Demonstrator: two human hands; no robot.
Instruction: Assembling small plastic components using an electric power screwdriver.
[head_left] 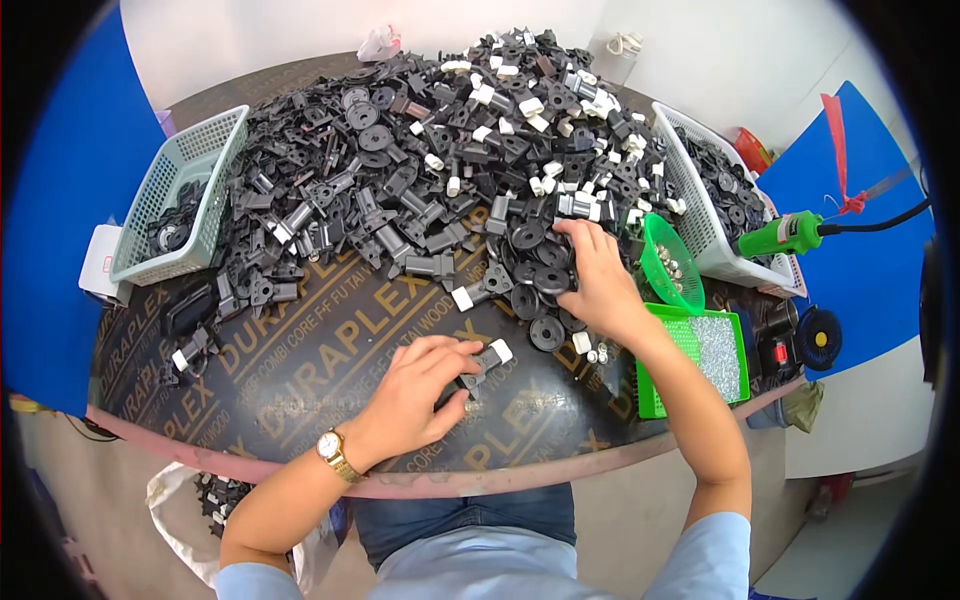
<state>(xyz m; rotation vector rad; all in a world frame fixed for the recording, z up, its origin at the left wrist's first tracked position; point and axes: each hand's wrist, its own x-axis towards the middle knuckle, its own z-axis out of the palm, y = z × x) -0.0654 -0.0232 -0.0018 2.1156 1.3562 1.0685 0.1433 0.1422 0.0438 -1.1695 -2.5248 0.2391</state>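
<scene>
Near the table's front edge, my left hand [422, 388] is closed on a black plastic bracket [479, 376] with a white block at its far end. The palm hides the bracket's near end. Farther right, my right hand [602, 285] reaches over a cluster of black plastic wheels [547, 334], its thumb and fingers apart. The fingertips are at the cluster's right side, and nothing shows lifted between them. Just left of the wheels lies another black bracket [492, 283] with a white end.
A large heap of black and white parts [400, 180] covers the table's back. Baskets of parts stand at left [125, 262] and right [690, 165]. By my right arm are a green bowl [652, 235], a green tray [651, 400] with small metal pieces, and a hanging green electric screwdriver [785, 235].
</scene>
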